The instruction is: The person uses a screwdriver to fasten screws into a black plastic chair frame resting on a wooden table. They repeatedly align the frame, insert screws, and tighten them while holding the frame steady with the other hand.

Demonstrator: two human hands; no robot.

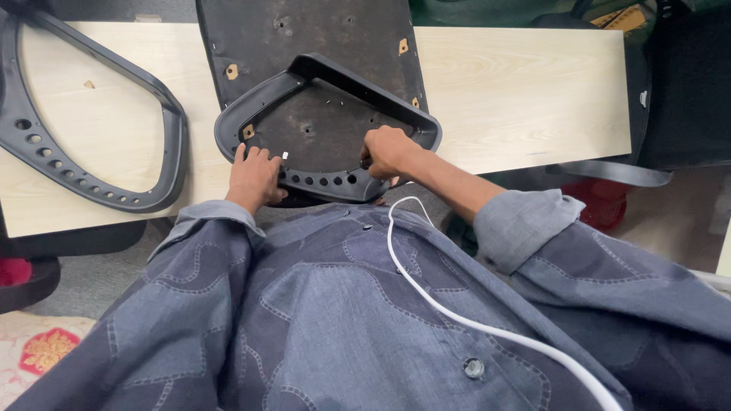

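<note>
Your left hand [255,176] lies flat, fingers spread, pressing on the near edge of a black plastic loop-shaped chair armrest [327,122] at about 7 o'clock on its frame. Your right hand [388,151] is closed in a fist at about 5 o'clock on that frame, gripping something too small to tell. The armrest sits on a dark upside-down seat board [304,38] across a pale wooden tabletop [518,91]. A second matching armrest [91,122] lies at 9 o'clock.

Single head-worn view, looking steeply down over the wearer's chest, close to the table edge [533,152]
</note>
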